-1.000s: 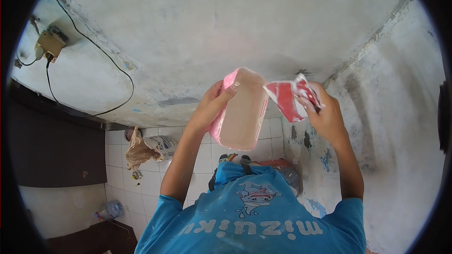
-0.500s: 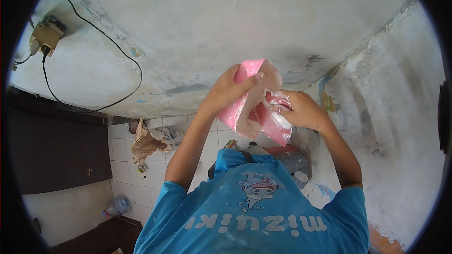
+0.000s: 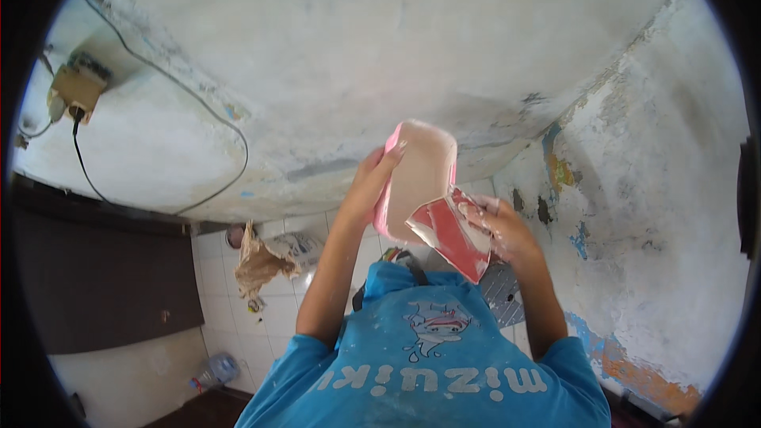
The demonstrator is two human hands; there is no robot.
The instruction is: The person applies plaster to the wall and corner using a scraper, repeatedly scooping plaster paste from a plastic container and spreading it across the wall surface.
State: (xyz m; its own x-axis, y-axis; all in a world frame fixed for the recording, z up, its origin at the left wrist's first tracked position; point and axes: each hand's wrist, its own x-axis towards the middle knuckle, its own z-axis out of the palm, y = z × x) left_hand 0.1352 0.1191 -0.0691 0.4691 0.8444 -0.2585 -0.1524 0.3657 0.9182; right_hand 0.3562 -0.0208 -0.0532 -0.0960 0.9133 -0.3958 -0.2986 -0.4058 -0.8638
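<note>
My left hand (image 3: 366, 186) grips a pink rectangular plastic tub (image 3: 424, 162) by its left wall, thumb over the rim. A pale beige coating of wet-looking paste covers the tub's inside, which faces me. In my right hand (image 3: 507, 230) is a flat red scraper (image 3: 453, 231), smeared with white paste along its edges and near the fingers. The scraper overlaps the tub's lower right corner; whether the two touch I cannot tell. White smudges mark the right fingers.
A patchy wall (image 3: 333, 55) rises ahead, meeting a peeling wall (image 3: 634, 214) at right. A cable loops from a socket (image 3: 78, 91) at left. On the tiled floor stand a white sack or bucket with crumpled brown paper (image 3: 261, 261) and a clear bottle (image 3: 218, 370).
The tub has come down and turned from a steep tilt so its inside shows fully. My right hand has drawn the scraper out of the tub, lower and nearer to me.
</note>
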